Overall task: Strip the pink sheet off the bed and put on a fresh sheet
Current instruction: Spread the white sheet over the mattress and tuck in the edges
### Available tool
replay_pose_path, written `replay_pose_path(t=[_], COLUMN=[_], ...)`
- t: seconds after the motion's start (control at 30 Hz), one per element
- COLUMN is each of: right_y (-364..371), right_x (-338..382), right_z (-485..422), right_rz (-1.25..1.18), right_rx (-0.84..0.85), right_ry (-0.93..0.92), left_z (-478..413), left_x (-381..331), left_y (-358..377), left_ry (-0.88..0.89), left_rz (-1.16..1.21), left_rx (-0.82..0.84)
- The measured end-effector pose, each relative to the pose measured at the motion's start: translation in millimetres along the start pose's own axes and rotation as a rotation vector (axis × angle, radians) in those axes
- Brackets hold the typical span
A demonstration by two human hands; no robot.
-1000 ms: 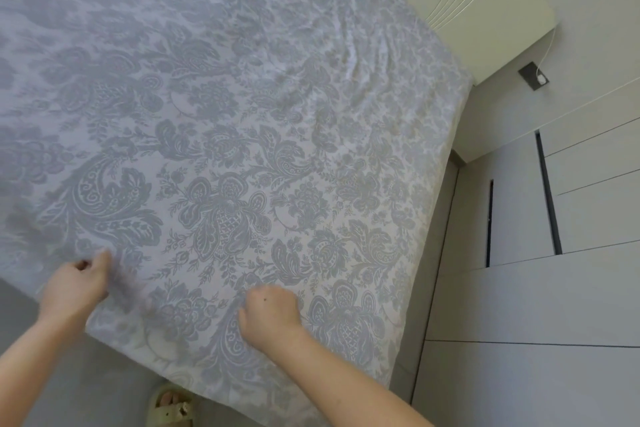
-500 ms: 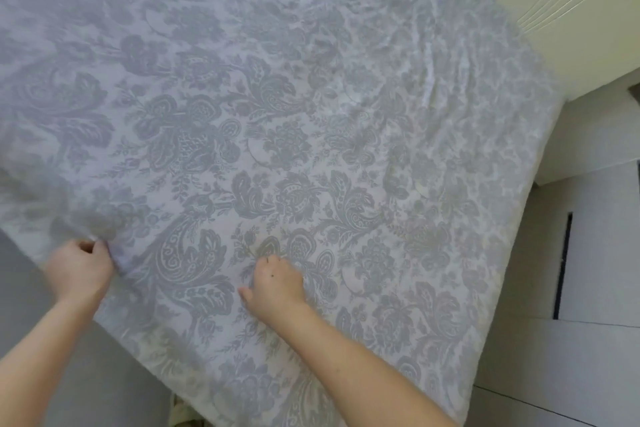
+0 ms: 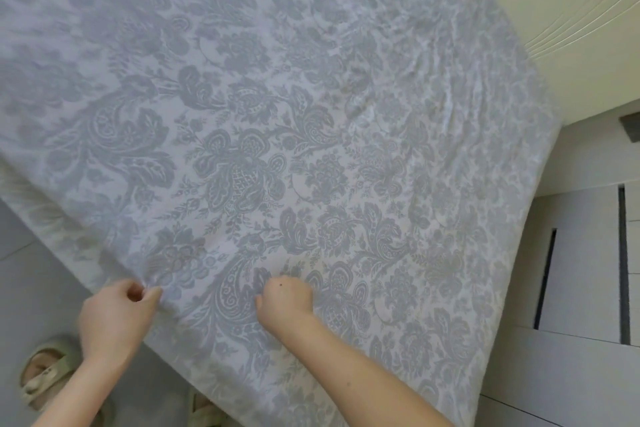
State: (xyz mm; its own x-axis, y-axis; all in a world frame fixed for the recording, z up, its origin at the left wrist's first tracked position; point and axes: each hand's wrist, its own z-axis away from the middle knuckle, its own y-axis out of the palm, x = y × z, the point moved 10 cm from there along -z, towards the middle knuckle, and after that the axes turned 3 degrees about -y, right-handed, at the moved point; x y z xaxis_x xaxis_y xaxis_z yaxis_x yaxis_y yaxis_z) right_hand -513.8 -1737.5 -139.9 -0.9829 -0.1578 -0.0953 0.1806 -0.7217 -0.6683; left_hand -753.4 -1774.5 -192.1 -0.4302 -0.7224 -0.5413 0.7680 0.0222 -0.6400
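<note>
Sheet: a white cotton sheet with a grey-blue floral damask print (image 3: 311, 149) lies spread across the bed and fills most of the view; its near edge runs slantwise from the left side down to the bottom, where it hangs over the side of the bed.
Sheet surface: mostly flat, with a patch of small wrinkles towards the far right corner.
Left hand: the left hand (image 3: 116, 317) is at the sheet's near edge, over the floor just beside the bed; thumb and forefinger are closed together and pinch the hem, the other fingers curled behind.
Right hand: the right hand (image 3: 285, 298) sits on top of the sheet, a little in from the edge and near the left hand, knuckles up. Its fingers are curled under the palm against the cloth; whether they have a fold of it in their grasp cannot be told.
Floor: a smooth grey floor (image 3: 31, 288) shows at lower left.
Footwear: a beige strapped sandal (image 3: 45, 374) is on a foot below the left forearm; part of a second one shows by the bed's edge.
Right side: pale grey cabinet panels with dark vertical slots (image 3: 585, 270) stand beside the bed.
Upper right: a cream grooved panel (image 3: 561, 10) stands beyond the bed's far corner.
</note>
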Motion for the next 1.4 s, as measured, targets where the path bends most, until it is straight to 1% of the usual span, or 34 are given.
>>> replay_pose_path(t=[0.07,0.23,0.27,0.37,0.43,0.47,0.5,0.57,0.6,0.63,0.67,0.73,0.83,0.93,1.0,1.07,1.2,1.27,1.4], right_y=[-8.4,-14.5,-13.3,-6.3,-13.2,-25.3,-40.5,-72.8,-86.9,-98.7,-108.2,-117.7,-106.2,-98.5,-98.1,-99.1,-98.8,-100.7,-100.2], right_x=[12.7,43.7,47.8,52.4,50.7,50.2,50.7,56.0,60.9,67.0,73.6,84.9,94.9,96.1,97.5,100.1,102.8,103.9,105.9], right_z=[-2.1,-1.8,-2.1,-9.3,-16.3,-20.3,-24.4,-34.7,-44.3,-58.7,-76.2,-109.9,-141.8,-154.2,-158.1,-159.5,-157.7,-158.1,-155.5], right_rz=[-0.01,0.025,0.038,0.033,0.015,0.016,0.013,-0.056,-0.104,-0.138,-0.165,-0.236,-0.29,-0.272,-0.253,-0.247,-0.248,-0.231,-0.206], right_rx=[0.004,0.027,0.039,0.072,0.04,-0.025,-0.109,-0.241,-0.259,-0.254,-0.24,-0.184,-0.053,0.001,0.009,0.008,0.041,0.055,0.118], right_ry=[0.008,-0.011,-0.01,0.007,0.037,0.05,0.056,0.049,0.039,0.034,0.035,0.054,0.109,0.157,0.176,0.184,0.19,0.195,0.21], left_z=[-2.1,-0.9,-5.7,-25.2,-36.6,-43.9,-52.7,-76.5,-91.9,-109.4,-126.1,-152.6,-178.9,-200.7,-216.8,-228.0,-238.3,-245.8,-254.3], left_x=[3.5,21.9,25.8,29.7,19.7,11.8,4.9,-3.6,-6.0,-7.1,-8.3,-13.0,-21.5,-31.7,-28.5,-26.9,-30.5,-36.4,-45.4], left_y=[-0.9,-8.8,-4.9,16.2,19.8,14.4,5.8,-6.8,-12.0,-20.5,-32.7,-57.0,-85.3,-105.4,-106.8,-107.6,-109.4,-113.0,-129.4], left_ry=[-0.003,-0.059,-0.07,-0.081,-0.056,-0.053,-0.081,-0.208,-0.256,-0.275,-0.271,-0.242,-0.2,-0.111,-0.092,-0.113,-0.218,-0.177,-0.054], left_rz=[-0.016,-0.028,-0.026,-0.016,-0.031,0.005,0.097,0.453,0.617,0.695,0.707,0.694,0.658,0.48,0.435,0.449,0.605,0.578,0.392], left_rx=[0.034,0.051,0.088,0.275,0.346,0.341,0.332,0.361,0.366,0.346,0.308,0.233,0.147,0.077,0.069,0.073,0.111,0.118,0.028])
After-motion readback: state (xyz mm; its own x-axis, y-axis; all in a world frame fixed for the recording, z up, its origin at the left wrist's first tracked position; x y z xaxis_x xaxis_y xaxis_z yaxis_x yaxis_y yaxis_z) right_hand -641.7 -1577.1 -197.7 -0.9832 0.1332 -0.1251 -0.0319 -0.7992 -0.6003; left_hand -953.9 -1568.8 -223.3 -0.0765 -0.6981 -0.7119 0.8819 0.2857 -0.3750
